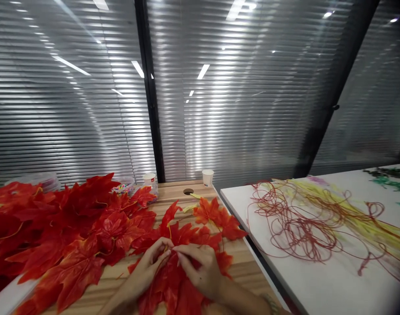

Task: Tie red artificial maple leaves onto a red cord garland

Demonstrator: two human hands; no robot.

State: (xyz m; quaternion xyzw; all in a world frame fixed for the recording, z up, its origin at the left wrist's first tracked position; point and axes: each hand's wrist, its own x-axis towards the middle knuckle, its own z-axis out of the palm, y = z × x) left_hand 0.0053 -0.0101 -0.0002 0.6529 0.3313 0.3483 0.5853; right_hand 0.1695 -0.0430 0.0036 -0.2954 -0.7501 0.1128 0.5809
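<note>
Both hands meet at the near middle of the wooden table, over a bunch of red artificial maple leaves [173, 288]. My left hand [154, 258] pinches a thin yellowish leaf stem [166, 247] between thumb and fingers. Close against it, the fingertips of my right hand [200, 267] are pressed together at the same spot; what they grip is too small to make out. More orange-red maple leaves [208, 211] spread just beyond the hands.
A big heap of red maple leaves [71, 214] covers the table's left side. Behind stand paper cups [208, 177] and a clear tub of colourful beads [123, 186]. On the white table [252, 227] at right lie tangled red cord [295, 223] and yellow strands [331, 203]. Blinds close off the back.
</note>
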